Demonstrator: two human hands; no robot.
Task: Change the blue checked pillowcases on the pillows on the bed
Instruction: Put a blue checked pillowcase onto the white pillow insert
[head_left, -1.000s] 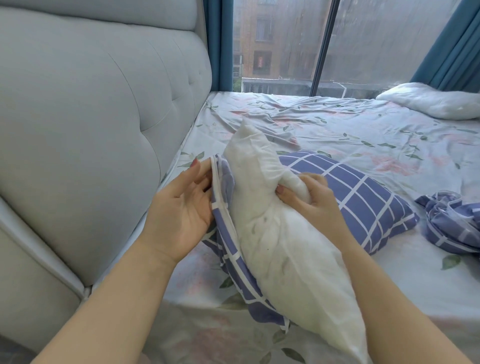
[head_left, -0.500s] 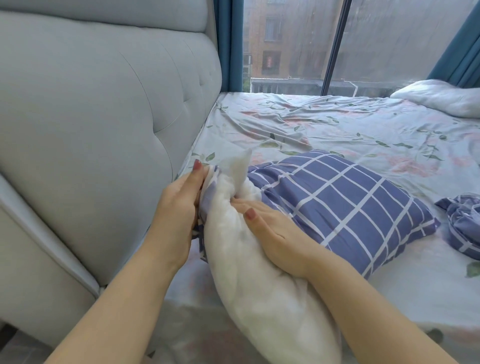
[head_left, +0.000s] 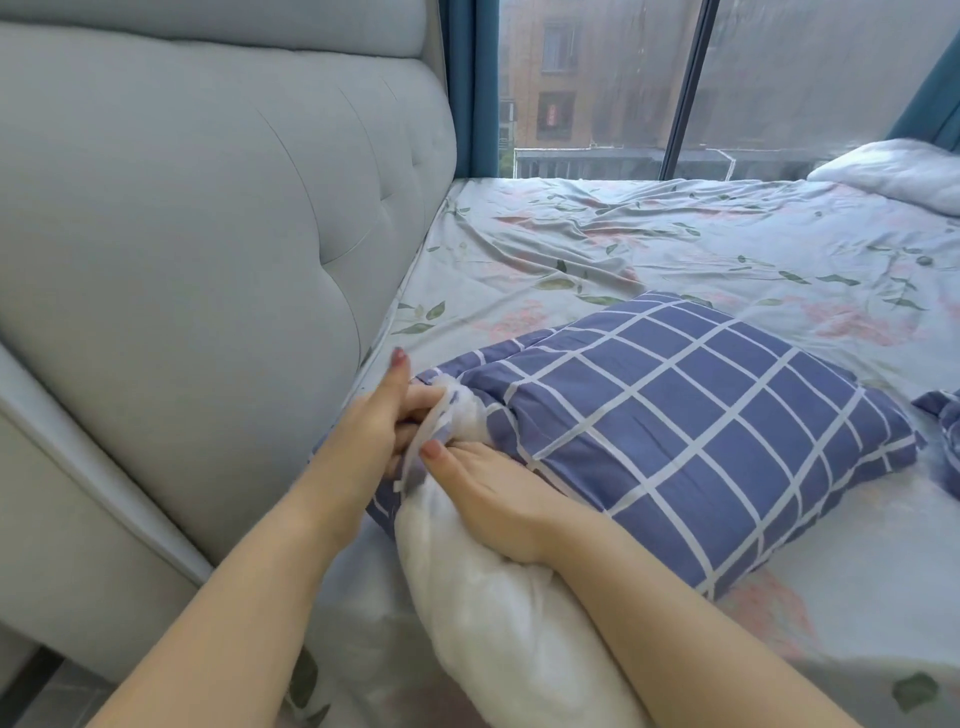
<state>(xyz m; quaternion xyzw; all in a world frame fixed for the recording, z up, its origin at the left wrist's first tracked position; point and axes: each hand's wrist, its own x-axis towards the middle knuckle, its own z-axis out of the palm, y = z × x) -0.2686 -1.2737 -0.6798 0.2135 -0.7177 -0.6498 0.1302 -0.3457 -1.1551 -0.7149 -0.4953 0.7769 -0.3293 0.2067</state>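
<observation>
Further in goes the white pillow (head_left: 483, 623), only half cased; left hand (head_left: 374, 441) pinches the blue checked pillowcase (head_left: 701, 431) mouth, right hand (head_left: 498, 504) pushes (fingers hidden).

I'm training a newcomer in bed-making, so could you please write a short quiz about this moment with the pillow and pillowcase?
1. True or false: the white pillow is wholly inside the blue checked pillowcase.
2. What does the left hand grip? A. the pillowcase's open edge B. a phone C. a hanger
3. What lies far off by the window?
Key: 1. False, its near end sticks out. 2. A. 3. A second pillow, bare and white.
</observation>
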